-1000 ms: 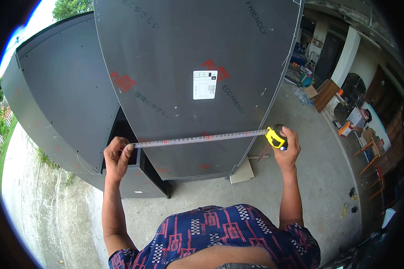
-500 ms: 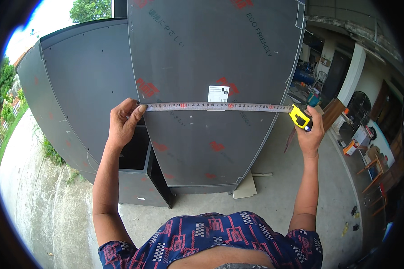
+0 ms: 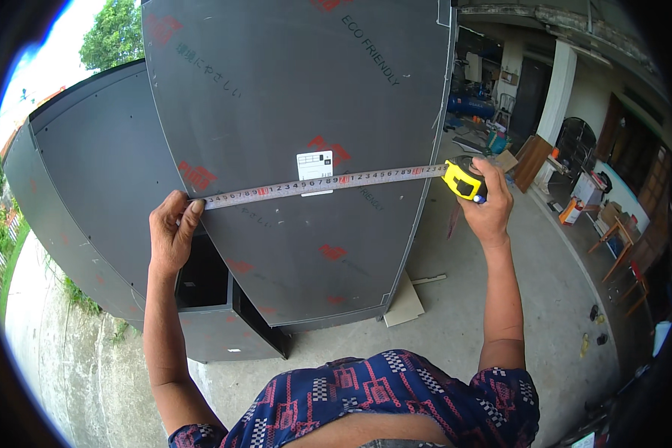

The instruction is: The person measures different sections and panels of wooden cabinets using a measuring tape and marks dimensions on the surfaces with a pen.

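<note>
A tall dark grey cabinet panel (image 3: pixel 299 254) with red and black print stands in front of me. Across its width runs the metal blade of a tape measure (image 3: pixel 381 178), passing over a white label (image 3: pixel 315 164). Thumb and fingers of my left hand (image 3: pixel 173 230) pinch the blade's end at the panel's left edge. Beyond the right edge, my right hand (image 3: pixel 490 205) grips the yellow and black tape case (image 3: pixel 463 180). The blade is stretched straight and slopes up slightly toward the right.
Another large grey cabinet (image 3: pixel 89 179) stands at the left, with a lower open box unit (image 3: pixel 216 328) beside it. A flat board (image 3: pixel 405 302) lies on the concrete floor by the panel's foot. Wooden furniture (image 3: pixel 621 243), a brown board (image 3: pixel 532 160) and workshop clutter line the right side.
My view has turned, so the panel and both hands appear farther left. The blade, nearly level before, now tilts in the picture. Both hands keep their grip on the tape measure.
</note>
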`<control>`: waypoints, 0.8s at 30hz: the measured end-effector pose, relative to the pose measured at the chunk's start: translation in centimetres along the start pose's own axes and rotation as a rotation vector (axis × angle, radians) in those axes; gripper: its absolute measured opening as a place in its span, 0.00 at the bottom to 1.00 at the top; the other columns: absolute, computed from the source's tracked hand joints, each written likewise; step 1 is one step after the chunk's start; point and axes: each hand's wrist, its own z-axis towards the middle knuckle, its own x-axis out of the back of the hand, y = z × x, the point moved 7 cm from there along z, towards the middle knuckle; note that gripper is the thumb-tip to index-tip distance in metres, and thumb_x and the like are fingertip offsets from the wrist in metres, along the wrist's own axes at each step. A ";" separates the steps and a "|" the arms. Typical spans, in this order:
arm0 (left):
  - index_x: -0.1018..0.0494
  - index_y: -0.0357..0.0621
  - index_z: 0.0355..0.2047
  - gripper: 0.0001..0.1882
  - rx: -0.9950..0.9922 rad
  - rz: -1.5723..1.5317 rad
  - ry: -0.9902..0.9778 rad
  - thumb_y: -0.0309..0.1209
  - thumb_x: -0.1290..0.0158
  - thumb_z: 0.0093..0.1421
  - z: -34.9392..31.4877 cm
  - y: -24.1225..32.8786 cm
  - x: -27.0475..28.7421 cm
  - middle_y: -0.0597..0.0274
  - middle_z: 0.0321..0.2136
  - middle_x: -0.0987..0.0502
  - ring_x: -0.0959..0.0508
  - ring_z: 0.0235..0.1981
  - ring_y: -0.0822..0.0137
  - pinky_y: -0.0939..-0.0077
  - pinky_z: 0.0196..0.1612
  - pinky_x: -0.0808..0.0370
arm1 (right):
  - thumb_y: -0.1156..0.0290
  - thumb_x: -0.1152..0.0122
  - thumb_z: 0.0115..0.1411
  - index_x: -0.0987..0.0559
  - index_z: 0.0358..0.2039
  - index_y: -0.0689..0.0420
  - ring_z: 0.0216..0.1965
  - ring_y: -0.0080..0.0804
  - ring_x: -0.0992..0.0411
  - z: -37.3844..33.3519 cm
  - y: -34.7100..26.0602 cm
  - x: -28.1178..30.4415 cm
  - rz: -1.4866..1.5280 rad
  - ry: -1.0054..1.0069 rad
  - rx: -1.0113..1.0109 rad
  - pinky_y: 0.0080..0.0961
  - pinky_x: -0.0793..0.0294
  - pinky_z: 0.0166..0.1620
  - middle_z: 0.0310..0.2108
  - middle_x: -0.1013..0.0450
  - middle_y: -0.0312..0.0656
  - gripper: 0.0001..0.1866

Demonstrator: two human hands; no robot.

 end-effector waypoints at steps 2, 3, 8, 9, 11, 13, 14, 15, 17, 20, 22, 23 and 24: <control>0.38 0.37 0.21 0.23 -0.006 -0.005 -0.004 0.42 0.45 0.62 0.1 0.0 -0.1 0.67 0.18 0.41 0.42 0.23 0.74 0.78 0.26 0.42 | 0.83 0.28 0.36 0.27 0.47 0.54 0.38 0.38 0.24 0.1 -0.2 0.1 0.005 0.001 0.005 0.30 0.24 0.37 0.36 0.27 0.42 0.33; 0.38 0.37 0.20 0.23 -0.009 -0.009 -0.005 0.42 0.45 0.62 0.1 0.1 -0.1 0.67 0.18 0.42 0.43 0.23 0.74 0.77 0.26 0.43 | 0.83 0.28 0.36 0.27 0.47 0.54 0.38 0.38 0.24 0.0 -0.1 0.2 0.003 0.002 0.003 0.30 0.24 0.37 0.36 0.27 0.42 0.33; 0.38 0.37 0.20 0.24 -0.005 -0.039 -0.011 0.44 0.46 0.62 0.1 0.0 -0.3 0.68 0.18 0.41 0.43 0.23 0.74 0.78 0.26 0.42 | 0.82 0.28 0.36 0.28 0.47 0.54 0.37 0.38 0.23 0.2 -0.6 0.0 -0.004 -0.004 0.040 0.29 0.23 0.36 0.36 0.27 0.42 0.33; 0.38 0.37 0.20 0.24 -0.006 -0.048 -0.015 0.45 0.46 0.62 0.1 0.0 -0.3 0.68 0.18 0.41 0.42 0.23 0.74 0.78 0.26 0.42 | 0.82 0.28 0.36 0.28 0.47 0.54 0.37 0.38 0.23 0.2 -0.8 0.0 -0.004 -0.005 0.039 0.29 0.23 0.36 0.36 0.27 0.42 0.33; 0.38 0.37 0.21 0.24 -0.003 -0.050 -0.018 0.45 0.46 0.62 0.2 0.2 -0.4 0.68 0.18 0.41 0.43 0.23 0.74 0.78 0.26 0.42 | 0.82 0.28 0.36 0.27 0.47 0.54 0.37 0.38 0.23 0.3 -1.2 -0.1 0.008 -0.002 0.056 0.29 0.23 0.36 0.36 0.27 0.41 0.33; 0.38 0.37 0.21 0.24 0.000 -0.048 -0.015 0.45 0.46 0.62 0.2 0.4 -0.3 0.68 0.18 0.41 0.43 0.23 0.74 0.78 0.26 0.42 | 0.82 0.28 0.37 0.28 0.47 0.54 0.37 0.38 0.24 0.3 -1.2 -0.3 0.010 -0.003 0.058 0.30 0.23 0.36 0.36 0.27 0.41 0.33; 0.38 0.38 0.20 0.24 -0.002 -0.050 -0.018 0.45 0.46 0.62 0.2 0.5 -0.4 0.68 0.18 0.41 0.43 0.23 0.74 0.78 0.26 0.42 | 0.82 0.27 0.37 0.28 0.47 0.54 0.36 0.37 0.24 0.3 -1.2 -0.3 0.010 -0.003 0.060 0.30 0.23 0.36 0.36 0.27 0.41 0.33; 0.39 0.38 0.20 0.25 -0.003 -0.051 -0.019 0.44 0.46 0.62 0.2 0.6 -0.3 0.68 0.18 0.42 0.43 0.23 0.75 0.78 0.26 0.42 | 0.82 0.27 0.37 0.28 0.47 0.54 0.36 0.37 0.24 0.3 -1.3 -0.2 0.014 -0.003 0.064 0.30 0.23 0.36 0.36 0.27 0.41 0.33; 0.40 0.38 0.20 0.25 -0.011 -0.049 -0.013 0.44 0.45 0.62 0.2 0.1 -0.2 0.68 0.17 0.42 0.43 0.23 0.75 0.78 0.26 0.43 | 0.81 0.27 0.37 0.27 0.47 0.55 0.37 0.37 0.24 0.3 -1.2 -0.2 0.012 -0.022 0.039 0.29 0.23 0.36 0.36 0.27 0.41 0.32; 0.42 0.39 0.19 0.25 -0.025 -0.055 -0.008 0.44 0.45 0.61 0.2 0.0 -0.2 0.69 0.17 0.43 0.44 0.23 0.75 0.78 0.26 0.43 | 0.82 0.27 0.37 0.27 0.47 0.55 0.37 0.38 0.24 0.2 -1.2 -0.3 0.019 -0.017 0.038 0.30 0.23 0.36 0.36 0.27 0.42 0.32; 0.43 0.40 0.19 0.26 -0.032 -0.065 -0.009 0.44 0.45 0.61 0.2 0.1 -0.1 0.69 0.17 0.44 0.44 0.23 0.75 0.78 0.25 0.43 | 0.82 0.27 0.37 0.27 0.46 0.55 0.37 0.38 0.24 0.2 -1.5 -0.3 0.020 -0.012 0.038 0.30 0.23 0.36 0.36 0.27 0.42 0.32; 0.39 0.39 0.20 0.25 -0.015 -0.063 -0.029 0.46 0.46 0.61 0.2 0.0 -0.1 0.70 0.18 0.40 0.42 0.23 0.77 0.80 0.27 0.41 | 0.82 0.27 0.37 0.27 0.46 0.55 0.37 0.38 0.24 0.3 -1.5 -0.2 0.020 -0.008 0.034 0.30 0.23 0.36 0.36 0.27 0.42 0.32; 0.35 0.39 0.21 0.25 0.004 -0.060 -0.049 0.49 0.47 0.62 0.1 -0.2 -0.1 0.70 0.18 0.37 0.39 0.24 0.78 0.81 0.28 0.39 | 0.82 0.27 0.37 0.27 0.46 0.55 0.37 0.38 0.24 0.3 -1.6 -0.3 0.023 -0.007 0.037 0.30 0.23 0.36 0.36 0.27 0.42 0.32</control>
